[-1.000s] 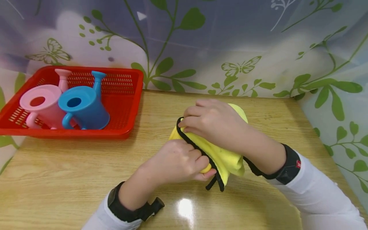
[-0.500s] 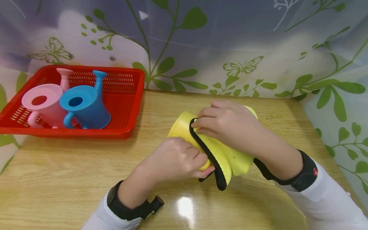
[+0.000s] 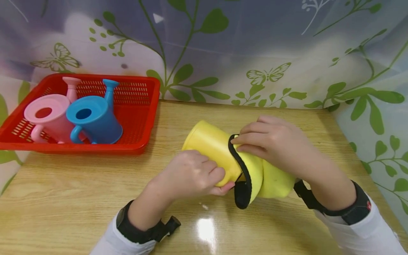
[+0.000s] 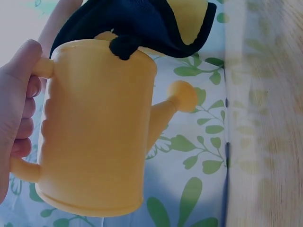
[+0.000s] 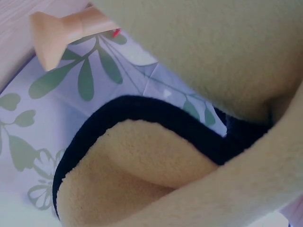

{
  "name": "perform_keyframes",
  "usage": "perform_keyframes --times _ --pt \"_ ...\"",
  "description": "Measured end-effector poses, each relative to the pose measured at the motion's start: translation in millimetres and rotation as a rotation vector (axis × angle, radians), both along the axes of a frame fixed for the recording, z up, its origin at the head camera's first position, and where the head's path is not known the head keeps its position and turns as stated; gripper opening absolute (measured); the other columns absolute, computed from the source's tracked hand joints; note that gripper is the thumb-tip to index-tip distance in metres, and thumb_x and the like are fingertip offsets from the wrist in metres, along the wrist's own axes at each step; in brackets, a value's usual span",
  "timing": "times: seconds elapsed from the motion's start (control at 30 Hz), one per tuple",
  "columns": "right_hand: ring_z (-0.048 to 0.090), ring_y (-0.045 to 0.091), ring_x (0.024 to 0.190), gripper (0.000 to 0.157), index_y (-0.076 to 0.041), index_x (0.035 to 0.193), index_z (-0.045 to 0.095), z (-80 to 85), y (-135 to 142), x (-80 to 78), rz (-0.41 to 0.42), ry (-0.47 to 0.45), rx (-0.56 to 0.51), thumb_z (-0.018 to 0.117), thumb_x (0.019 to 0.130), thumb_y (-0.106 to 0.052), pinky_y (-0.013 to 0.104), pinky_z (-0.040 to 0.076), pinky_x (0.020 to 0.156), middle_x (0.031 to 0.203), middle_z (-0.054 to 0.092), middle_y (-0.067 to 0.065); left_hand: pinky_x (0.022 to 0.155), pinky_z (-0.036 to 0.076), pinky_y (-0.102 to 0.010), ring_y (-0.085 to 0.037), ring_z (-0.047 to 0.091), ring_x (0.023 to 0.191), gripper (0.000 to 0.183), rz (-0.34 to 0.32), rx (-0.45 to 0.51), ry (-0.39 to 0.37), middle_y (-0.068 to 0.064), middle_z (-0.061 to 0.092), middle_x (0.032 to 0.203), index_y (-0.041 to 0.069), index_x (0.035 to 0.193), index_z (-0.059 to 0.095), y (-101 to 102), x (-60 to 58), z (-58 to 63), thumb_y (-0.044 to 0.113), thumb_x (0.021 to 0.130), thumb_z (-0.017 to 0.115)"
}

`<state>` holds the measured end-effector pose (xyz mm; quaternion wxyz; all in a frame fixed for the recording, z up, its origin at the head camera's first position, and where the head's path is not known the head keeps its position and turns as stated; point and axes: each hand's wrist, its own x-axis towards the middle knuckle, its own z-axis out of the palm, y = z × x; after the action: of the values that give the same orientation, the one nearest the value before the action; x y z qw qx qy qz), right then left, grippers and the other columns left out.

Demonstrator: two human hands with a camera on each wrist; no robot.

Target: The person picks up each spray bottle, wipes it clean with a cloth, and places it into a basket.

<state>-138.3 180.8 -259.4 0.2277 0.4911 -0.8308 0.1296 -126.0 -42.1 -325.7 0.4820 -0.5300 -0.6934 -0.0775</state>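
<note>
My left hand (image 3: pixel 191 175) grips the handle of a yellow watering can (image 3: pixel 210 141), tilted over the table. In the left wrist view the watering can (image 4: pixel 97 127) shows its full side, with fingers curled through the handle and its spout (image 4: pixel 182 97) pointing away. Over the can's right end my right hand (image 3: pixel 280 147) holds a yellow cloth (image 3: pixel 275 180) with black edging, fingertips at the edge; the thumb is hidden. Folds of the cloth (image 5: pixel 227 47) fill much of the right wrist view, beside the spout's flared end (image 5: pixel 52 40). The cloth covers the can's mouth.
A red plastic basket (image 3: pixel 137 145) stands on the left of the wooden table (image 3: pixel 95 191). Inside it are a pink watering can (image 3: pixel 54 117) and a blue watering can (image 3: pixel 98 120). A leaf-patterned curtain (image 3: pixel 229 53) hangs behind the table.
My right hand has moved right with the cloth, uncovering more of the yellow watering can's side. My left hand keeps its grip on the handle, nearly in place.
</note>
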Motion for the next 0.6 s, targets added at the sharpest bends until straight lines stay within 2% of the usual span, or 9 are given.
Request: perform_keyframes --times 0.07,0.13,0.23,0.3,0.6 --pt "0.060 0.013 0.082 0.021 -0.015 0.097 0.076 -0.5 5 0.9 0.002 -0.013 -0.013 0.078 0.076 -0.017 0.028 0.050 0.070 0.090 0.073 -0.004 0.040 0.028 -0.017 -0.003 0.034 0.041 0.036 -0.004 0.008 0.002 0.011 0.038 0.048 0.018 0.061 0.042 0 -0.9 0.0 0.035 0.092 0.048" --pt "0.060 0.013 0.082 0.019 -0.015 0.097 0.076 -0.8 10 1.4 0.005 -0.024 -0.019 0.071 0.084 -0.028 0.027 0.050 0.071 0.090 0.073 -0.005 0.040 0.028 -0.018 -0.003 0.033 0.041 0.037 -0.006 0.013 0.005 0.011 0.038 0.047 0.018 0.060 0.041 -1 -1.6 0.0 0.035 0.093 0.047" --pt "0.060 0.012 0.082 0.037 -0.015 0.097 0.076 -0.9 16 1.8 0.011 -0.034 -0.018 0.051 0.096 -0.042 0.024 0.049 0.072 0.089 0.073 -0.005 0.039 0.028 -0.018 -0.003 0.034 0.041 0.038 -0.004 0.010 0.001 0.011 0.038 0.047 0.019 0.060 0.041 -1 -1.5 -0.2 0.035 0.093 0.047" --pt "0.060 0.011 0.082 0.048 -0.015 0.096 0.076 -0.6 19 2.0 0.012 -0.039 -0.016 0.039 0.098 -0.046 0.023 0.048 0.072 0.089 0.072 -0.006 0.040 0.028 -0.018 -0.003 0.034 0.041 0.038 0.000 0.008 -0.001 0.011 0.038 0.047 0.019 0.060 0.042 -1 -1.0 -0.2 0.036 0.093 0.048" --pt "0.060 0.010 0.083 0.048 -0.016 0.099 0.075 3.7 24 3.2 0.017 -0.063 0.000 0.039 0.098 -0.047 0.021 0.047 0.074 0.090 0.072 -0.007 0.040 0.028 -0.018 -0.003 0.035 0.042 0.037 0.007 0.010 0.006 0.011 0.038 0.047 0.019 0.060 0.042 -1 0.9 0.6 0.036 0.091 0.050"
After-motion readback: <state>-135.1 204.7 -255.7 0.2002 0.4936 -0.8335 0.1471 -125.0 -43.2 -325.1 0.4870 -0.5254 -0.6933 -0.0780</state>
